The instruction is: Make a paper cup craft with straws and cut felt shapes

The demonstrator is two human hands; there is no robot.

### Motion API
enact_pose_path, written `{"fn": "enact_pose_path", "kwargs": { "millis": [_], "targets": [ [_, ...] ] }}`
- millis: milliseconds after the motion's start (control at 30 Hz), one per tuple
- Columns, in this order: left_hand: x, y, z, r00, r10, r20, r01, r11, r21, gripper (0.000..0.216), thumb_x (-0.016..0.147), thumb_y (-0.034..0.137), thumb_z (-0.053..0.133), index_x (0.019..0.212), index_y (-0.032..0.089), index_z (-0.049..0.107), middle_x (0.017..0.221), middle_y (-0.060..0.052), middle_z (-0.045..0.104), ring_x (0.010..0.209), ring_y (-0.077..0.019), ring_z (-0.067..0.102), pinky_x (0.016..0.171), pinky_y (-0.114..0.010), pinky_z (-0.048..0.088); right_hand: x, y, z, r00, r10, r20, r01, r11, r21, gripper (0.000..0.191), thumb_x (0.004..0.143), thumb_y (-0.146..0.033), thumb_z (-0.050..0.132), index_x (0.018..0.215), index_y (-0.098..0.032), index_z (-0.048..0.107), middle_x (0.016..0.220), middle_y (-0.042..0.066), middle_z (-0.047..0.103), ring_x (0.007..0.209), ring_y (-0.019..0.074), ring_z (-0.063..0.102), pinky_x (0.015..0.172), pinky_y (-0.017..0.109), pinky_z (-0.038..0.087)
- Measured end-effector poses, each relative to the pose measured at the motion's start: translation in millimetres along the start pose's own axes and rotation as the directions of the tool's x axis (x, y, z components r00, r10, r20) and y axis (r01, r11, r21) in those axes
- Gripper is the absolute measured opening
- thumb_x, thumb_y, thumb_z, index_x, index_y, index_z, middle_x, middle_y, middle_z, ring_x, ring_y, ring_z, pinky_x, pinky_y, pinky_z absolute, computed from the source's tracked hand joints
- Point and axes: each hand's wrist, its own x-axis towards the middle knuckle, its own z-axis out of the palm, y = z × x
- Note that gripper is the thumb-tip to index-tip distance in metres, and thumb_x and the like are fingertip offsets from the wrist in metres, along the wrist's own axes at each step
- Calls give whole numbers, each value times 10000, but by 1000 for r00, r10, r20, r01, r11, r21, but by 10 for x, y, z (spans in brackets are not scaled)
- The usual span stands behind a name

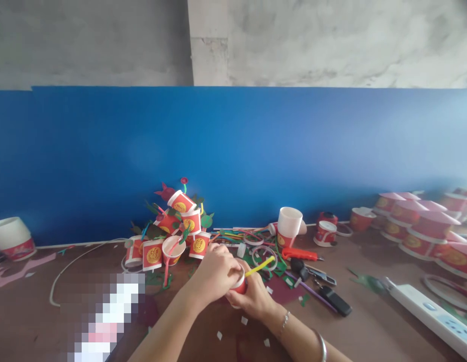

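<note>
My right hand [256, 296] is wrapped round a small red-and-white paper cup [240, 287], low over the brown table. My left hand [220, 269] bends over the same cup from the left, with its fingers closed at the rim; the fingertips are partly hidden. A yellow drinking straw [260, 266] sticks out to the right from beside the cup, but I cannot tell whether it is fixed to it. Behind my left hand is a pile of red paper cups [153, 255] with straws and green paper leaves among them.
Beyond my right hand lie an orange cutter [299, 254], a black key fob [334, 300] and a purple straw [306, 287]. Tall nested white cups [289, 223] stand behind. A power strip [431, 311] and stacked cups [425, 234] are at right. Paper scraps [244, 320] lie in front.
</note>
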Motion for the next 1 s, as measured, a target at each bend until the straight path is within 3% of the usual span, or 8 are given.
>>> {"fn": "enact_pose_path", "kwargs": {
  "millis": [167, 400, 600, 767, 867, 933, 1000],
  "targets": [
    [-48, -95, 133, 977, -207, 39, 211, 968, -137, 161, 671, 164, 629, 642, 273, 742, 714, -54, 582, 762, -238, 534, 677, -339, 420, -19, 17, 53, 998, 18, 53, -26, 989, 148, 538, 704, -392, 698, 1161, -186, 502, 1106, 89, 628, 964, 240, 620, 853, 317, 477],
    [-15, -138, 181, 958, -232, 168, 258, 953, -159, 142, 689, 204, 578, 696, 229, 718, 738, -47, 582, 808, -227, 542, 714, -317, 434, -10, 176, 149, 998, 38, 47, -53, 917, 394, 715, 621, -536, 756, 1167, -169, 475, 1091, 106, 611, 999, 261, 574, 866, 365, 466],
    [-34, -169, 141, 952, -197, 234, 239, 956, -168, 169, 730, 244, 551, 740, 231, 719, 764, -45, 597, 820, -217, 541, 731, -304, 435, -8, 184, 156, 997, 16, 70, -41, 926, 375, 687, 660, -464, 754, 1209, -180, 455, 1118, 105, 606, 1017, 256, 574, 884, 363, 453],
    [-43, -200, 169, 959, -187, 210, 239, 938, -252, 158, 729, 269, 585, 740, 228, 737, 736, -45, 625, 778, -215, 563, 670, -286, 436, -4, 222, 143, 997, 32, 75, -59, 921, 386, 663, 646, -434, 776, 1184, -187, 478, 1109, 102, 614, 1005, 255, 584, 873, 366, 459],
    [20, -249, 162, 964, -207, 168, 262, 851, -454, 152, 740, 275, 603, 771, 221, 741, 773, -46, 686, 765, -207, 610, 683, -286, 448, 21, 256, 148, 993, 112, 26, -110, 853, 509, 634, 647, -456, 774, 1142, -187, 481, 1070, 104, 622, 979, 254, 598, 846, 376, 476],
    [96, -299, 150, 951, -288, 110, 291, 720, -630, 168, 744, 298, 620, 832, 211, 733, 866, -60, 715, 831, -215, 635, 743, -300, 460, 39, 277, 159, 985, 171, 6, -141, 790, 597, 605, 645, -467, 775, 1098, -190, 486, 992, 87, 641, 904, 242, 621, 793, 369, 496],
    [196, -353, 157, 902, -431, 22, 276, 537, -797, 201, 739, 322, 635, 869, 189, 713, 832, -68, 719, 812, -208, 645, 745, -307, 471, 50, 293, 171, 977, 212, -11, -157, 758, 633, 538, 656, -457, 772, 1041, -192, 503, 930, 69, 653, 848, 227, 631, 770, 359, 501]
  ]
}}
